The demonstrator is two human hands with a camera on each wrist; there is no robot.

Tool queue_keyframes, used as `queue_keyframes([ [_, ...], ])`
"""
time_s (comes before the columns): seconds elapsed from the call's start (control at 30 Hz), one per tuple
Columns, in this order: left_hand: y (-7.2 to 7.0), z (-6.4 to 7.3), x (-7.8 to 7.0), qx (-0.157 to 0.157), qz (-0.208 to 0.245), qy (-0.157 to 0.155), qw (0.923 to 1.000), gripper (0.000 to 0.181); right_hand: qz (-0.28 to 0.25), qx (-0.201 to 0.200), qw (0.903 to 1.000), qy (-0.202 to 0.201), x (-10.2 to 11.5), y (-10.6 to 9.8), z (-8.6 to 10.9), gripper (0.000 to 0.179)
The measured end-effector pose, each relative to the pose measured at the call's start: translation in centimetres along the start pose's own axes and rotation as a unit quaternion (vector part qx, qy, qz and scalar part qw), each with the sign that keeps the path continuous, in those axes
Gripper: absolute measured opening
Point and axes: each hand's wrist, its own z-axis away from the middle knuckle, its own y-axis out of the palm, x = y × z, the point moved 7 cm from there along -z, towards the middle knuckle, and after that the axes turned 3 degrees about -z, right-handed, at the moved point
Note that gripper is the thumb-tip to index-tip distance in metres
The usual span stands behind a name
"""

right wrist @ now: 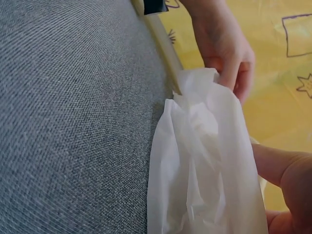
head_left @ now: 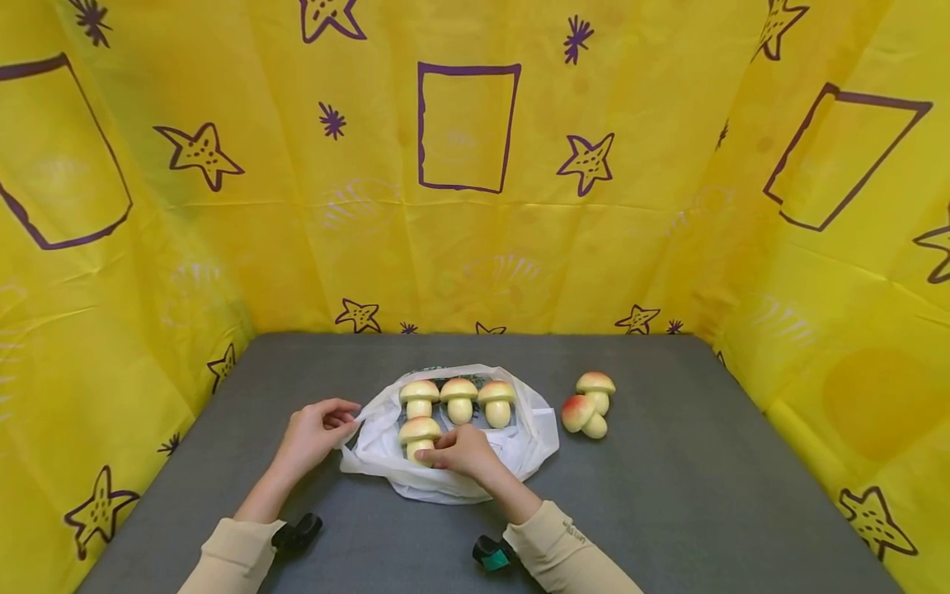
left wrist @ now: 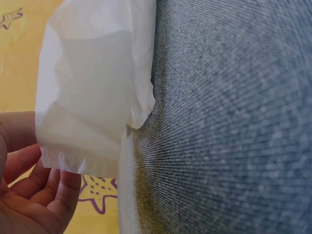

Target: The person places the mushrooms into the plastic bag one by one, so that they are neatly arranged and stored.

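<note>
A white plastic bag point(head_left: 438, 488) lies with its mouth spread wide on the grey table. Inside it, three toy mushrooms point(head_left: 459, 392) with yellowish caps stand in a row along the back. My right hand point(head_left: 469, 455) reaches over the bag's front edge and pinches the stem of another mushroom point(head_left: 420, 429) at the front left, in front of the row's left one. At the bag's left edge, my left hand point(head_left: 315, 433) pinches the plastic between thumb and fingers. The left wrist view shows the bag's side point(left wrist: 87, 92) hanging by that hand point(left wrist: 41, 195).
Two more mushrooms point(head_left: 596, 388) point(head_left: 582, 414) with reddish caps lie touching on the table, right of the bag. A white label point(head_left: 547, 431) shows at the bag's right side. Yellow cloth point(head_left: 475, 239) with purple drawings walls the table at the back and both sides.
</note>
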Motion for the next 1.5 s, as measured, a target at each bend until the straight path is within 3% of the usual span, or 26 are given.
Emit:
queue_keyframes([
  [0.3,0.0,0.1,0.3,0.005,-0.002,-0.005,1.0000,0.021,0.055,-0.018,0.9976,-0.039,0.8,0.0,0.3,0.030],
  [0.77,-0.1,0.1,0.1,-0.004,0.004,0.006,1.0000,0.022,0.067,-0.008,0.9964,-0.052,1.1,-1.1,1.1,0.029],
  [0.93,-0.1,0.1,0.3,0.000,0.006,-0.004,1.0000,0.022,0.053,0.011,0.9967,-0.060,1.4,-2.4,1.7,0.029],
  [1.17,-0.2,0.2,0.2,0.000,0.004,-0.003,1.0000,0.022,0.072,0.024,0.9916,-0.105,2.2,-4.6,2.7,0.038],
  [1.5,-0.2,0.1,0.5,0.002,0.001,-0.010,0.9999,0.022,0.055,-0.013,0.9906,-0.125,1.8,-9.5,4.1,0.037],
])
